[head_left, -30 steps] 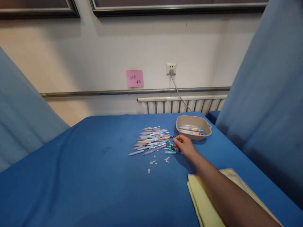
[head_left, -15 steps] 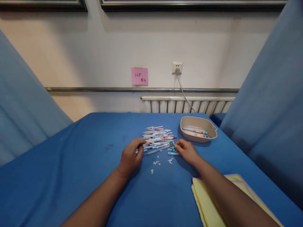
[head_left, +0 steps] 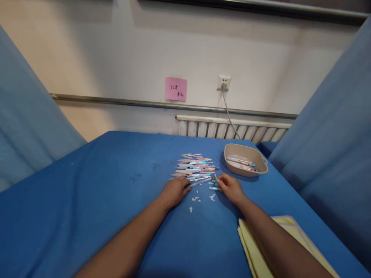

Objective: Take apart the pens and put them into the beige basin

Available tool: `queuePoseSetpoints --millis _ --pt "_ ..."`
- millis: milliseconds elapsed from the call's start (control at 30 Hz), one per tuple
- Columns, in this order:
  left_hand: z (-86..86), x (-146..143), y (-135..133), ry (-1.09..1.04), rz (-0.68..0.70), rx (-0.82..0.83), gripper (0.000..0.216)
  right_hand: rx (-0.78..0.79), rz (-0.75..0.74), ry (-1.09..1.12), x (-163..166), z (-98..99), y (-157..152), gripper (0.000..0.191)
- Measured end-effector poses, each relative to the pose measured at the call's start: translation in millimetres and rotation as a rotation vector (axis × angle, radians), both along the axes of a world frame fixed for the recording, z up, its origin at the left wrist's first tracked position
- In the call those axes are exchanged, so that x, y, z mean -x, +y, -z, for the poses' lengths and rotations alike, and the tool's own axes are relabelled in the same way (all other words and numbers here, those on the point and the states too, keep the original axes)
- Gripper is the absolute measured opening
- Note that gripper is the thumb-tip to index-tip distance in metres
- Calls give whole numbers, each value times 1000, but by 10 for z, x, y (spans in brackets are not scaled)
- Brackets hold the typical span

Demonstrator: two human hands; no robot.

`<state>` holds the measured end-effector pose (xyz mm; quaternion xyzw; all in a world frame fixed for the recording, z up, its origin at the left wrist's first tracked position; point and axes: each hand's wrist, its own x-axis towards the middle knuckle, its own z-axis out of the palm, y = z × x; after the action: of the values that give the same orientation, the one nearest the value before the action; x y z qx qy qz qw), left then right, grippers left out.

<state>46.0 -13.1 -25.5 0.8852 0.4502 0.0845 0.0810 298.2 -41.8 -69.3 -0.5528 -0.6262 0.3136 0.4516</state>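
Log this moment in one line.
left hand: on near end of pen pile | right hand: touching blue pen caps | beige tray: pens inside | yellow cloth: by right forearm

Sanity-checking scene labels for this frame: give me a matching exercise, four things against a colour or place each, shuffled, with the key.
Things:
1. note
2. bowl
3. cloth
4. loose pens

Colour or place:
a. beige, far right of the table
b. heaped mid-table, many colours
c. pink, stuck on the wall
d. yellow, folded at the near right edge

Pairs: 1-c, 2-a, 3-d, 4-b
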Motion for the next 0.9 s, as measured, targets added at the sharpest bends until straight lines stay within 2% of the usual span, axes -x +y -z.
queuePoseSetpoints --millis 133,200,267,367,433,533,667,900 --pt "6 4 -5 -4 42 -38 23 -19 74 -52 144 -204 -11 23" --pt "-2 9 -10 -45 51 -59 24 -32 85 -140 234 -327 -20 18" --pt "-18 11 -16 -94 56 -77 24 -72 73 -282 320 -405 -36 21" --pt "-44 18 -24 -164 69 -88 24 -123 9 -506 405 -397 -64 35" --pt "-52 27 -23 -217 84 -85 24 -118 -70 -557 411 -340 -68 30" --pt "-32 39 -9 -324 88 -65 23 -125 -181 -530 352 -270 -40 22" --pt "36 30 25 -458 73 -7 24 -153 -219 -453 250 -246 8 23" --pt "57 44 89 -657 -48 150 32 -159 -175 -334 139 -231 45 22"
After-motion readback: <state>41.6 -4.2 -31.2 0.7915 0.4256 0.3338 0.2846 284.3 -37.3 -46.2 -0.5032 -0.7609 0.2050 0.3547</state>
